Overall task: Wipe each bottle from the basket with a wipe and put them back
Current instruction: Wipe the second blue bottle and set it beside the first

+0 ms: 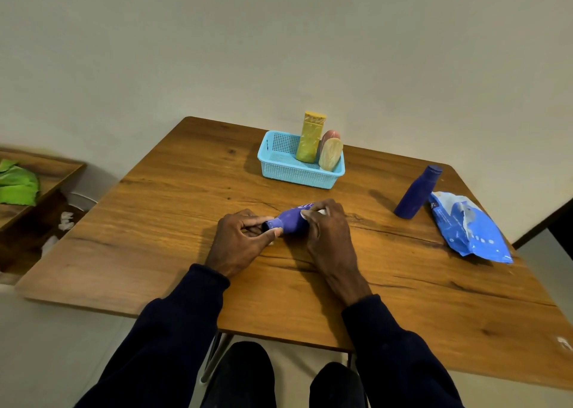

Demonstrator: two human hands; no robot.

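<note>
Plain cream wall runs behind a wooden table (155,221) where a person in dark sleeves sits. Far out past the left hand, off the table's edge, a green cloth (18,184) lies on a low wooden shelf, with some white crumpled scraps (65,220) below it.

At the near middle of the table the left hand (240,241) pinches the neck end of a purple bottle (291,220) between thumb and fingers. The bottle lies tipped on its side between the two hands. The right hand (328,231) curls over its body, and a bit of white wipe (321,211) shows under the fingertips.

Beyond the hands, toward the wall, a light blue basket (297,172) holds a tall yellow bottle (310,137), a pink bottle (331,135) and a cream bottle (331,155), all standing at its right end.

Well out from the right hand a dark blue bottle (415,192) stands on the table, and just beside it lies a blue wipes pack (468,227), opened at the top.
</note>
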